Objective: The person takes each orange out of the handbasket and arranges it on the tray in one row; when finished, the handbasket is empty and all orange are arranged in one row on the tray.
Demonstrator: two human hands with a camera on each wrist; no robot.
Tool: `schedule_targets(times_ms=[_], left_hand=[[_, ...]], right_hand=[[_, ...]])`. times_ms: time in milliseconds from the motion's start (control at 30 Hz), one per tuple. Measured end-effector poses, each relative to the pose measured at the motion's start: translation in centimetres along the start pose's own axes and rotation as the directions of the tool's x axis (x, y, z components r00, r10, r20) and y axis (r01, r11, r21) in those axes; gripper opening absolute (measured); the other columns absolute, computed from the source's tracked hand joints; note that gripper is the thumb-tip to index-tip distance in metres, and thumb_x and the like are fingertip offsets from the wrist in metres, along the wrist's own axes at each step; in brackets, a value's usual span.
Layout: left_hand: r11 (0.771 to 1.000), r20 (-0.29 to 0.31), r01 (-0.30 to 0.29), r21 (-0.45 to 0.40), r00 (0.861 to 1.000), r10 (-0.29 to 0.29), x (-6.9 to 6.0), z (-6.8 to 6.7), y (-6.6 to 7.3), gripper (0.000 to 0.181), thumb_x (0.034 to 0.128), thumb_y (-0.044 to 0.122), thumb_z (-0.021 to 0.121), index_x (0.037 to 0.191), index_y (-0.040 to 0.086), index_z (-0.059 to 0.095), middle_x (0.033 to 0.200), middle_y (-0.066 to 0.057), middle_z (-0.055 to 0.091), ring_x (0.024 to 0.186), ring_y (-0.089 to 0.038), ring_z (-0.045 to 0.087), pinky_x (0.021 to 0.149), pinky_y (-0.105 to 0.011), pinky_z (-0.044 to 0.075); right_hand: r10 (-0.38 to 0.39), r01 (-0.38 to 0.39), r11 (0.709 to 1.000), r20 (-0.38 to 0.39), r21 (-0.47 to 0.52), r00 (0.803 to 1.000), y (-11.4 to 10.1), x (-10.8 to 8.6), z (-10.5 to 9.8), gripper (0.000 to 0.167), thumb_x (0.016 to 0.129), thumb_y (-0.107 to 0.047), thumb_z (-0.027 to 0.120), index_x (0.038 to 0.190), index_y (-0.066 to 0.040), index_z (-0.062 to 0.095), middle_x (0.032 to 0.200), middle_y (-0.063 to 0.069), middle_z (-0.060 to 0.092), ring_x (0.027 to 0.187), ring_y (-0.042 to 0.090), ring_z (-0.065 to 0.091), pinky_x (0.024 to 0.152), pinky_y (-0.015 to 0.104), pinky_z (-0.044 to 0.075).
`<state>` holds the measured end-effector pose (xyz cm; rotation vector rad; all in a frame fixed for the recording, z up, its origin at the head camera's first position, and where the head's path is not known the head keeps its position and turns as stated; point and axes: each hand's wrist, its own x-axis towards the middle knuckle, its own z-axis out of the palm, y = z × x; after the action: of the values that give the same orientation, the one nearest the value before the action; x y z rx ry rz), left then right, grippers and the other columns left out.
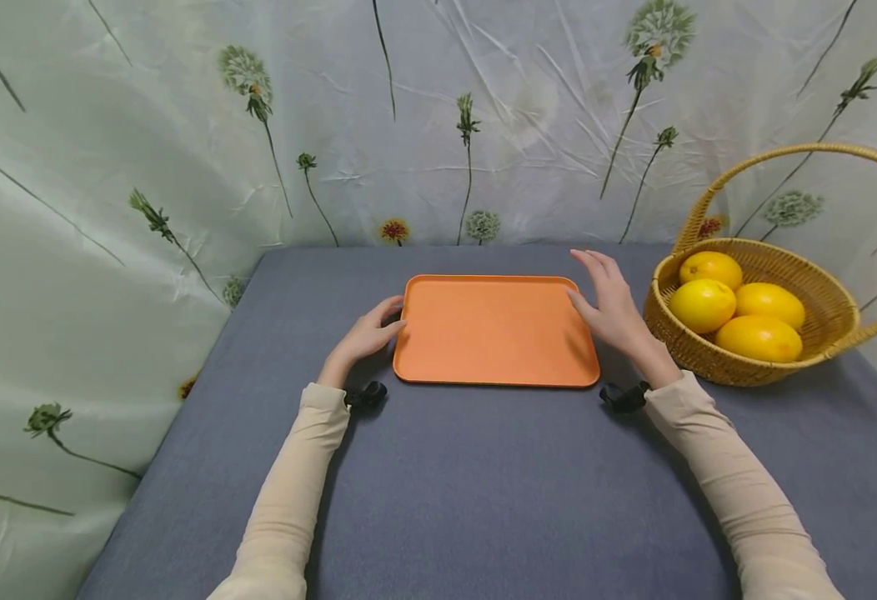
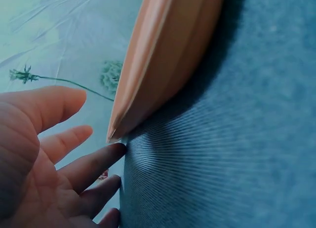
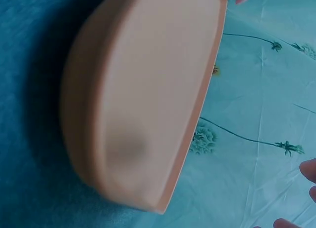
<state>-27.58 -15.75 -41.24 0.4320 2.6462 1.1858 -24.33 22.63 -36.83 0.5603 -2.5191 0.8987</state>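
The left hand (image 1: 366, 333) is relaxed and grasps nothing, its fingers parted at the left edge of the orange tray (image 1: 496, 331); whether a fingertip touches the rim cannot be told. The right hand (image 1: 613, 308) is also released, held just beside the tray's right end with its fingers apart and its thumb over the far right corner in the head view; the right wrist view shows a gap between its fingertips and the tray. A soft shadow falls on the tray near that hand.

The tray lies flat between the 2 hands, toward the far side of the counter (image 1: 468, 475), its long sides running left to right. A black device (image 1: 367, 396) sits at each wrist, by the cuffs of the cream sleeves (image 1: 296, 475).

Right of the right hand stands a woven basket (image 1: 821, 304), its tall handle arching up; 4 yellow lemons (image 1: 759, 337) rest inside, grouped toward the left. Behind and to the left hangs a pale curtain (image 1: 393, 167) printed with dandelions and stems.
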Motion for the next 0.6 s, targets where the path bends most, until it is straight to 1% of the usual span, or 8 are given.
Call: schedule_targets(times_ms=[133, 200, 333, 433, 600], left_hand=[[0.999, 0.006, -0.041, -0.025, 0.999, 0.041, -0.4, 0.2, -0.1, 0.058, 0.0954, 0.024, 0.051, 0.146, 0.006, 0.029, 0.149, -0.019, 0.036, 0.141, -0.032, 0.032, 0.114, -0.049, 0.028], [0.998, -0.002, -0.063, -0.025, 0.998, 0.063, -0.5, 0.2, -0.3, 0.058, 0.0950, 0.022, 0.052, 0.146, 0.005, 0.030, 0.149, -0.019, 0.037, 0.140, -0.032, 0.032, 0.113, -0.049, 0.029], [0.996, -0.017, -0.084, -0.027, 0.996, 0.083, -0.8, 0.4, -0.6, 0.056, 0.0939, 0.019, 0.054, 0.144, 0.005, 0.034, 0.147, -0.019, 0.040, 0.139, -0.032, 0.034, 0.110, -0.050, 0.032], [0.996, -0.017, -0.091, -0.016, 0.996, 0.090, -1.0, 0.4, -0.7, 0.053, 0.0929, 0.018, 0.056, 0.142, 0.005, 0.039, 0.146, -0.017, 0.043, 0.139, -0.032, 0.035, 0.111, -0.049, 0.032], [0.994, -0.011, -0.112, 0.016, 0.994, 0.113, -1.5, 0.5, -0.8, 0.050, 0.0917, 0.015, 0.057, 0.139, 0.004, 0.044, 0.145, -0.017, 0.043, 0.142, -0.034, 0.028, 0.114, -0.050, 0.027]], right_hand=[[-0.008, 0.008, 1.000, -0.013, -0.003, 1.000, 0.0, -0.3, -0.5, 0.057, 0.087, -0.003, 0.060, 0.139, 0.000, 0.038, 0.139, 0.030, 0.036, 0.131, 0.045, 0.033, 0.103, 0.062, 0.029], [-0.009, 0.009, 1.000, -0.015, -0.003, 1.000, 0.1, -0.5, -0.7, 0.056, 0.087, -0.003, 0.059, 0.139, 0.000, 0.037, 0.139, 0.028, 0.037, 0.129, 0.044, 0.035, 0.102, 0.061, 0.030], [0.008, -0.008, 1.000, -0.020, 0.007, 1.000, 0.2, -0.8, -1.3, 0.055, 0.088, -0.004, 0.058, 0.138, 0.001, 0.036, 0.138, 0.027, 0.039, 0.123, 0.043, 0.039, 0.099, 0.058, 0.034], [0.028, -0.028, 1.000, -0.040, 0.008, 0.999, 0.5, -1.0, -1.7, 0.053, 0.088, -0.004, 0.058, 0.137, 0.001, 0.037, 0.136, 0.028, 0.040, 0.119, 0.043, 0.041, 0.098, 0.058, 0.035], [0.057, -0.056, 0.998, -0.076, 0.021, 0.995, 1.1, -1.6, -2.3, 0.051, 0.087, -0.002, 0.059, 0.134, 0.004, 0.039, 0.132, 0.030, 0.042, 0.116, 0.043, 0.042, 0.095, 0.059, 0.034]])
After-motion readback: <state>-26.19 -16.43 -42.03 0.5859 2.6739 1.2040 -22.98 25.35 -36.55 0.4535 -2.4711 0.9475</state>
